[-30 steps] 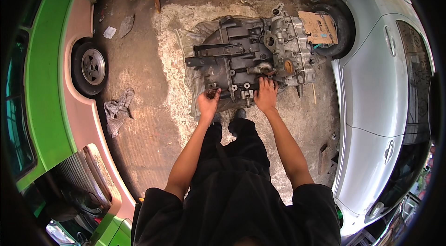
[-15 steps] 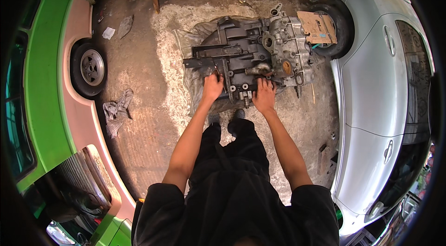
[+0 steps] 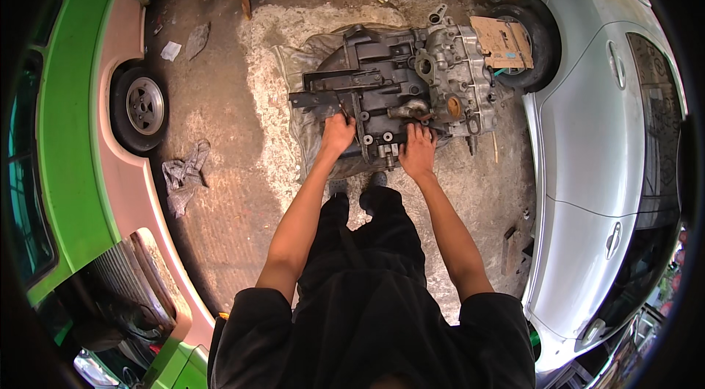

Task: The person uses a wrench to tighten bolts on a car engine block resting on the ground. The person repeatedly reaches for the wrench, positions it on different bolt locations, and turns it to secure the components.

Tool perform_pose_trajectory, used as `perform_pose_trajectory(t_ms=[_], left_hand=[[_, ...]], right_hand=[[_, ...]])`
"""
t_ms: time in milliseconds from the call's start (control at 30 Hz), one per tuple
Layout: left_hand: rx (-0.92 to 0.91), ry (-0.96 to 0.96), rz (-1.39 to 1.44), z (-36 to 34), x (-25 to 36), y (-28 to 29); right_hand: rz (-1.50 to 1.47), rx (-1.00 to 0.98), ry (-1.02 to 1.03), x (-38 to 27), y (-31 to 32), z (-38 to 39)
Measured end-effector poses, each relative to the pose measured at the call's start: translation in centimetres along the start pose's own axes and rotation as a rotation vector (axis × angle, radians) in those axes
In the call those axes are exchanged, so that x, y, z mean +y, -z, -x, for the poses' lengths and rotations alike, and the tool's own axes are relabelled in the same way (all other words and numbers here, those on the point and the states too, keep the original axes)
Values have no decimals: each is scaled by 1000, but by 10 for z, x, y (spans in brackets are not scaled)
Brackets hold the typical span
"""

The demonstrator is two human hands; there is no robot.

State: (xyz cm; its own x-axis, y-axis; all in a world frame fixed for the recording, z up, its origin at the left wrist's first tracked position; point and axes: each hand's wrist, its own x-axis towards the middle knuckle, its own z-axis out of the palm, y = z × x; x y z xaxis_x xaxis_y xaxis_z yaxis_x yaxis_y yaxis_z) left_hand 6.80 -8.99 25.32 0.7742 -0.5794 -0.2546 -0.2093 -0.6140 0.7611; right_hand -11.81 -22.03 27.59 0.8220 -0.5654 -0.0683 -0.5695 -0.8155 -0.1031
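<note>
Head view: a large engine of dark, grimy metal lies directly under and beyond both hands, its rough silver-grey cast end section reaching ahead and to the right of the right hand. On that pale section, a round orange-brown patch sits just beyond and right of the right hand's fingers. The bare left hand is curled narrow at the near left part of the dark metal; a slim dark piece shows at its fingertips, too small for me to tell whether it is gripped. The bare right hand rests its slightly spread fingers on the engine's near side, with no object visible in its grasp. Between the hands, pale ring-shaped fittings stand on the near edge. A crumpled grey sheet spreads under the engine and shows to the left of the left hand. Dark grey shoes stand just nearer than the hands. Ahead and right of the right hand, a flat brown cardboard piece covers part of a black tyre on a silver car, which fills the far right. Well left of the left hand lies a rumpled grey patterned cloth, and farther left stands a green and dull-pink vehicle with a black-tyred silver wheel.
</note>
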Motion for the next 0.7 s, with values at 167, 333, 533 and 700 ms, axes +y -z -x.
perform_pose_trajectory(t_ms=[167, 333, 533, 700], left_hand=[[66, -57, -66, 0, 2, -7], [52, -29, 58, 12, 12, 6], [111, -78, 292, 88, 6, 9], [68, 31, 749, 135, -31, -38]], right_hand=[[14, -7, -4, -1, 0, 0], [11, 6, -1, 0, -1, 0], [15, 28, 8, 0, -3, 0], [8, 48, 13, 0, -2, 1]])
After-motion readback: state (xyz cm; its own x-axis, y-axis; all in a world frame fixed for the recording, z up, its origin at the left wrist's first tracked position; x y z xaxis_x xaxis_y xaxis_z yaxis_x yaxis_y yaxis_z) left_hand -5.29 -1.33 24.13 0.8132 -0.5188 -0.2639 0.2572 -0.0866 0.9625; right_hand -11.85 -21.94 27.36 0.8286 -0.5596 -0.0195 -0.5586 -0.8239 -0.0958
